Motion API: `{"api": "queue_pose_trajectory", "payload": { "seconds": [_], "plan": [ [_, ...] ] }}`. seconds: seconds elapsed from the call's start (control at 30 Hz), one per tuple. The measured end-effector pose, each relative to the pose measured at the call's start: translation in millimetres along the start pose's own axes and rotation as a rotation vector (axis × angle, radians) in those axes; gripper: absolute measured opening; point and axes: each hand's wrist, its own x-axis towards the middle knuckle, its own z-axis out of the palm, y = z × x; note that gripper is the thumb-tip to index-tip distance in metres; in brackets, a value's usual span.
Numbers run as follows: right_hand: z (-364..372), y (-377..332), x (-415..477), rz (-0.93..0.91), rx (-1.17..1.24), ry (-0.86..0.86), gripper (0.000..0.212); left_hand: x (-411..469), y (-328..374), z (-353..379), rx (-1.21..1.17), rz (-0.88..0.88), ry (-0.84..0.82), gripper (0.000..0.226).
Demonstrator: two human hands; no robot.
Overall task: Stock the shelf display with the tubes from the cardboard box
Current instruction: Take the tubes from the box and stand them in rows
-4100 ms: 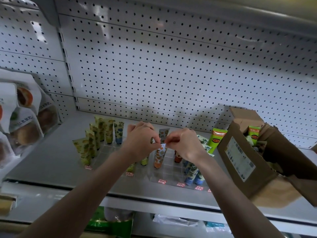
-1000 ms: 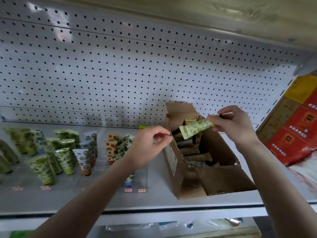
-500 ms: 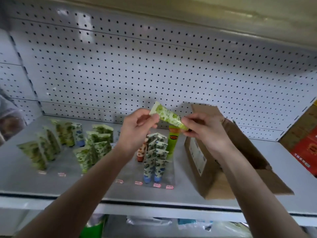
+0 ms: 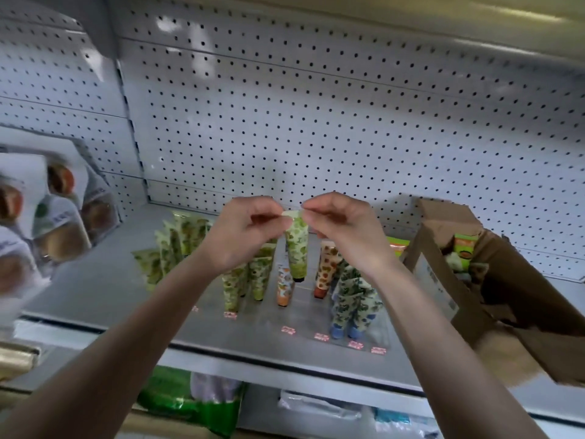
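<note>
Left hand (image 4: pixel 243 229) and right hand (image 4: pixel 342 229) are raised side by side above the shelf (image 4: pixel 104 286), each with thumb and forefinger pinching the flat crimped top of one green-patterned tube (image 4: pixel 297 248); the remaining fingers of both hands are curled. That tube hangs upright, cap down, over the middle of the display, between a group of standing green tubes (image 4: pixel 253 277) on its left and a standing orange-patterned tube (image 4: pixel 326 270) on its right. Whether its cap touches the shelf cannot be determined. A second orange tube (image 4: pixel 285 286) stands just in front of it. Further green tubes (image 4: pixel 177 242) stand at the left rear, and blue-capped tubes (image 4: pixel 351 299) stand at the front right. Small red price tags (image 4: pixel 288 330) lie along the shelf front. The cardboard box (image 4: pixel 519 280) sits open on the right end of the shelf, near the display, with more tubes (image 4: pixel 463 247) visible inside. A white pegboard (image 4: pixel 316 122) forms the back wall. Blurred packets (image 4: pixel 47 217) hang at far left.
</note>
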Motion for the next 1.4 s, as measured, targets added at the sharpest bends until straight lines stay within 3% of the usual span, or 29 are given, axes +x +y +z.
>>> {"api": "queue_pose_trajectory", "payload": {
  "seconds": [0.27, 0.63, 0.87, 1.17, 1.4],
  "plan": [
    [40.1, 5.7, -3.4, 0.003, -0.024, -0.031, 0.011, -16.6, -22.9, -28.6, 0.121, -0.044, -0.009, 0.006],
    [69.0, 23.5, -20.3, 0.069, -0.18, -0.011, 0.021, -26.7, -48.0, -42.0, 0.365, 0.073, -0.204, 0.004],
    [75.9, 31.4, -24.7, 0.131, -0.198, 0.014, 0.006, -26.2, -62.3, -39.5, 0.461, 0.113, -0.195, 0.007],
    [82.0, 39.9, -25.7, 0.169, -0.246, 0.012, 0.003, -27.4, -70.5, -36.9, 0.576, 0.064, -0.194, 0.006],
    [85.3, 42.4, -26.2, 0.209, -0.266, -0.016, 0.019, -28.6, -73.6, -35.5, 0.593, 0.056, -0.192, 0.005]
  ]
}}
